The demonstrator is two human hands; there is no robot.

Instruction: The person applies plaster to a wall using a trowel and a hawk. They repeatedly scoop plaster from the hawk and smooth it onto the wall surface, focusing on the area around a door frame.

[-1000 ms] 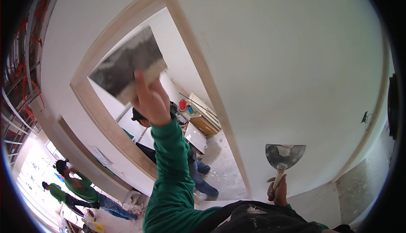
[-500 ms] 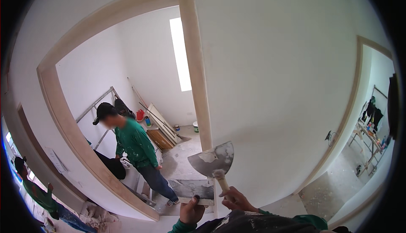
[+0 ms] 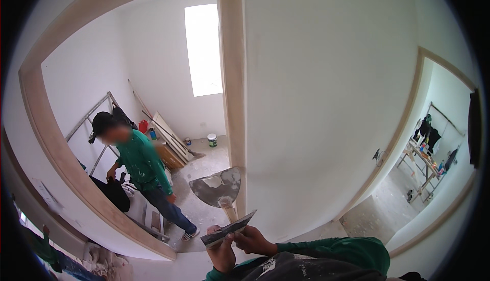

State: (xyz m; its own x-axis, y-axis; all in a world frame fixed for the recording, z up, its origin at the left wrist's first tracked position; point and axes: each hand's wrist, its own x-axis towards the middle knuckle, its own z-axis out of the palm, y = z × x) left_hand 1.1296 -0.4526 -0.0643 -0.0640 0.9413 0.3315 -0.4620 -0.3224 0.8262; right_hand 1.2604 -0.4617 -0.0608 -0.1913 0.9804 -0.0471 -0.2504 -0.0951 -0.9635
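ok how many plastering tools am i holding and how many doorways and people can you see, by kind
wide trowel: 1, handle in the right hand
flat scraper blade: 1, in the left hand
wooden door frames: 2, a near one and a far one
other person in a green shirt: 1
small white bucket: 1
total: 6

Bright window (image 3: 203, 49) daylight — perhaps overexposed

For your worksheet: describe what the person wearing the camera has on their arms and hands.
Both hands are bare, without gloves: the left hand and the right hand. A long green sleeve covers the right forearm to the wrist. The dark garment below is flecked with pale spatter.
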